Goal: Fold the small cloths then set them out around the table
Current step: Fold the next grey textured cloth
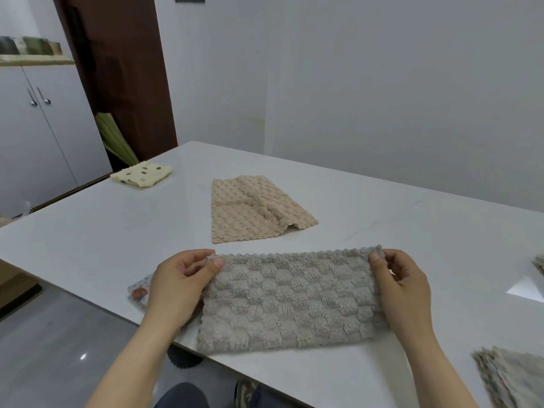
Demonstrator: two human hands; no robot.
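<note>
A grey fleecy cloth, folded into a long rectangle, lies at the near edge of the white table. My left hand pinches its upper left corner between thumb and fingers. My right hand pinches the upper right corner. A beige bobbled cloth lies loosely folded in the middle of the table. A folded cream cloth with dark spots sits at the far left corner. A patterned cloth peeks out under my left hand.
More grey cloths lie at the right edge, one pile near and one farther. A white cabinet and a dark brown door stand beyond the table on the left. The wall runs behind the table.
</note>
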